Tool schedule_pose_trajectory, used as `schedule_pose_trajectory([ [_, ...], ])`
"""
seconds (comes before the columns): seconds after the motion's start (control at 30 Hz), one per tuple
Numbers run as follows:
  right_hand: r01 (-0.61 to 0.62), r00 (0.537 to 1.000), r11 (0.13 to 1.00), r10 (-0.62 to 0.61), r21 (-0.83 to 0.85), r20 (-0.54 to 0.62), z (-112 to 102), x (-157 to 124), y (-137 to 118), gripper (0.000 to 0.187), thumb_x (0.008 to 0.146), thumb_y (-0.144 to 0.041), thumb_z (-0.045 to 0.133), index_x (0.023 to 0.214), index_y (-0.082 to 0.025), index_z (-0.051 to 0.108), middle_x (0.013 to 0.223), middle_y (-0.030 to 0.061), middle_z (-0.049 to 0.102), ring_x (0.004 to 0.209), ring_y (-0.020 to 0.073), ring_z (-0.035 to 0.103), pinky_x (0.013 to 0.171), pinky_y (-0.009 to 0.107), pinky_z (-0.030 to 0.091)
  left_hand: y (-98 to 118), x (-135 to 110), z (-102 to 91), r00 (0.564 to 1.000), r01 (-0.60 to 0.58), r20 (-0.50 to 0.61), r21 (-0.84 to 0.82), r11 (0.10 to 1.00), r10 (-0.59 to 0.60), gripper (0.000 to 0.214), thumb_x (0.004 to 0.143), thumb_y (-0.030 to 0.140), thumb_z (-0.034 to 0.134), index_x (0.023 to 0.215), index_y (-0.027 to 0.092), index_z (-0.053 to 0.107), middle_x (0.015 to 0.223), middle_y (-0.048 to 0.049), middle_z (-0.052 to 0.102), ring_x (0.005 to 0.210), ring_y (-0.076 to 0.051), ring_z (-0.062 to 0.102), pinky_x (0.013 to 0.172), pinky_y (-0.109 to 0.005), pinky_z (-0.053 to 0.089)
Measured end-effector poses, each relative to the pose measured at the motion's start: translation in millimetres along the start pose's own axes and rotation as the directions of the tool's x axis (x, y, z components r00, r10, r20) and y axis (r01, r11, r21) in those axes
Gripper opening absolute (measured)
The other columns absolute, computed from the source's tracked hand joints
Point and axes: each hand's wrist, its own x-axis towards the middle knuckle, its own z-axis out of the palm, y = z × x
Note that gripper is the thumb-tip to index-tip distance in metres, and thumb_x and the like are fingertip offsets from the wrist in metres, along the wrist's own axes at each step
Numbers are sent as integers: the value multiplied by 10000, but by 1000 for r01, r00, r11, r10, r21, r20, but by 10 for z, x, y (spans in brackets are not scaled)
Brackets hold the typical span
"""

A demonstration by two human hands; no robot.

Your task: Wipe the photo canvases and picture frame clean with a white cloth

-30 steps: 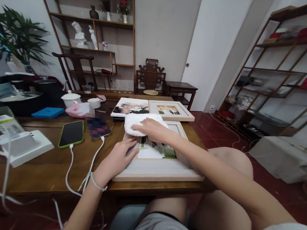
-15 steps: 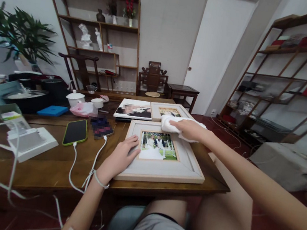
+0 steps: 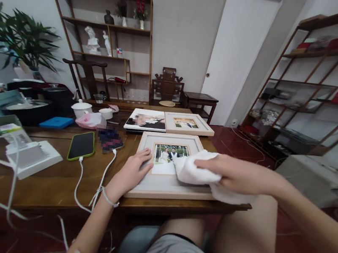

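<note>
A pale wooden picture frame (image 3: 158,191) lies flat near the front edge of the dark wooden table, a photo of two people (image 3: 162,157) in its middle. On the frame's left side rests my left hand (image 3: 134,170), fingers stretched out and flat. My right hand (image 3: 229,170) grips a bunched white cloth (image 3: 194,169), which is over the right part of the photo and mat and hides them. Part of the cloth hangs past the frame's right edge. Behind lie a second framed photo (image 3: 202,129) and a white-edged photo panel (image 3: 130,127).
To the left, a green-cased phone (image 3: 82,146) and a darker phone (image 3: 111,139) have white charging cables attached. Farther left are an opened white box (image 3: 38,159), a blue flat box (image 3: 56,122) and a white lidded cup (image 3: 82,108). A potted plant (image 3: 19,38) stands behind.
My right hand has moved the cloth from the frame's far edge toward me, onto the right side of the photo. My left hand stays on the frame's left side.
</note>
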Motion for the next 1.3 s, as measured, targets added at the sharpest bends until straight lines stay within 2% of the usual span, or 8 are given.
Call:
schedule_pose_trajectory([
  [0.1,-107,971,993,96,-41,-218,-197,-84,224,556,628,-7,403,1151,-180,481,887,57,618,763,203,545,654,264,374,5,-1,-3,1000,-1,4,5,1000,1,385,855,288,444,1137,79,602,1302,-159,522,1260,-233,433,1065,-387,331],
  [0.2,-384,828,904,245,-190,-505,-233,4,469,486,659,-20,408,1115,-163,491,913,111,613,804,257,539,655,321,377,-1,-3,-2,1000,-13,-12,3,1000,13,361,852,288,454,1122,109,612,1296,-144,534,1253,-235,442,1062,-401,335],
  [0.27,-426,794,859,205,-284,-572,-137,143,595,463,678,-7,407,1098,-169,513,1015,145,597,921,293,516,721,365,376,-4,-3,-3,1000,-19,-24,-6,1000,19,338,849,284,462,1109,136,619,1284,-129,548,1243,-239,454,1052,-414,350],
  [0.43,-200,932,922,76,-330,-354,320,553,767,484,685,41,386,1089,-158,566,1136,142,555,1089,284,458,856,399,349,5,-7,-15,1000,-17,-21,-22,1000,16,330,847,288,469,1091,132,627,1284,-135,548,1247,-250,448,1050,-417,351],
  [0.6,-201,947,951,127,-236,-294,598,720,701,511,705,26,381,1167,-125,542,1181,162,544,1137,297,436,898,428,325,9,-12,-10,1000,10,10,-11,1000,-10,372,857,292,446,1132,94,599,1302,-151,529,1264,-227,428,1069,-392,323],
  [0.87,-89,994,986,78,-141,-80,514,255,-109,502,738,-11,386,1188,-202,500,1025,138,599,960,272,554,801,361,389,-31,-9,29,1000,-9,-24,-39,999,8,341,849,298,453,1106,136,606,1295,-126,542,1261,-214,435,1063,-395,330],
  [1.03,0,997,999,-2,-32,-77,500,37,-517,523,718,-32,414,1203,-226,449,1178,142,528,1097,264,483,850,348,374,-39,-10,39,999,-17,-28,-35,999,16,347,843,293,461,1110,123,604,1290,-142,543,1257,-225,440,1064,-392,331],
  [1.3,-220,956,966,187,-134,-224,584,546,112,517,697,-32,408,1201,-145,435,1057,155,555,910,261,540,732,332,390,-9,-12,1,999,-21,-27,-27,999,21,321,844,285,466,1083,134,618,1274,-140,557,1242,-250,456,1053,-423,346],
])
